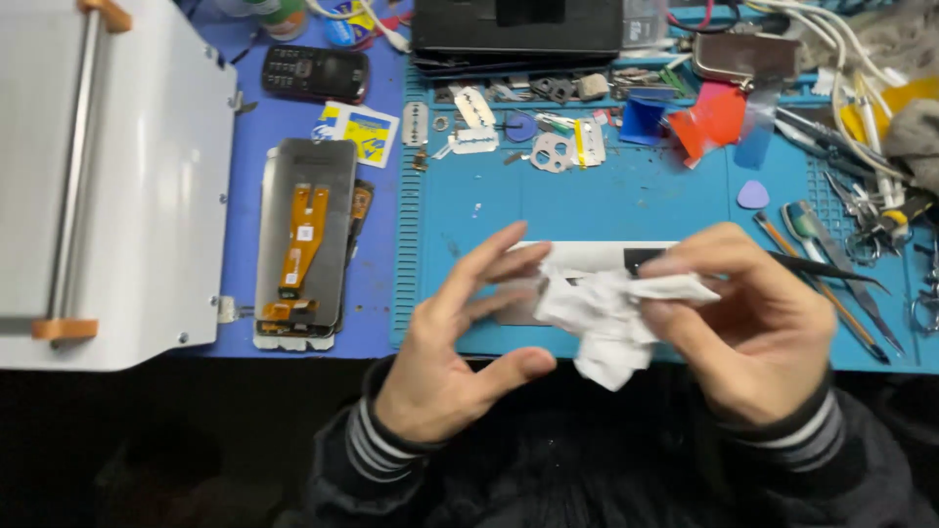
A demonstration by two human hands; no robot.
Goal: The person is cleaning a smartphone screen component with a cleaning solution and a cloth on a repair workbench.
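Hands work at the near edge of the blue mat (626,210), bare patch just behind. Right hand (748,323) pinches a crumpled white tissue (606,318); left hand (469,337) open, fingertips on it.

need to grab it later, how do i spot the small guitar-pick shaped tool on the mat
Start at the blue work mat and look toward its right side, above the right hand. The pick lies flat beside the metal tools, alone in being pale purple and rounded-triangular.
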